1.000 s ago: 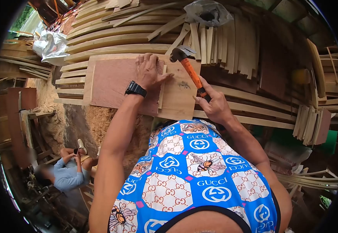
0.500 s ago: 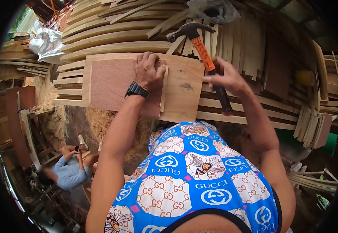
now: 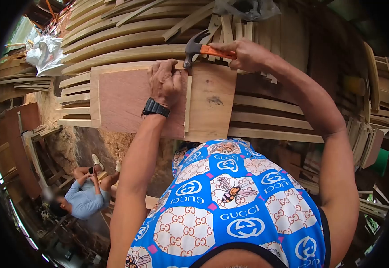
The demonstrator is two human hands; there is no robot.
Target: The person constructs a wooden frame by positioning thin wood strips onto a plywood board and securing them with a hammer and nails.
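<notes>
My right hand grips the orange handle of a claw hammer, its steel head down at the far edge of a wooden panel. My left hand, with a black watch at the wrist, is bunched on that panel just left of the hammer head, fingertips pinched near a thin upright strip. A reddish plywood sheet lies framed on the panel's left part. Whatever sits between my left fingertips is too small to tell.
Long curved wooden slats are stacked beyond the panel, with more strips to the right. A white bag lies at far left, a grey one at the top. Another person sits below left.
The hammer swung from raised and upright down and left onto the panel's far edge beside my left fingers. My right hand moved up and over. My left hand stayed on the panel.
</notes>
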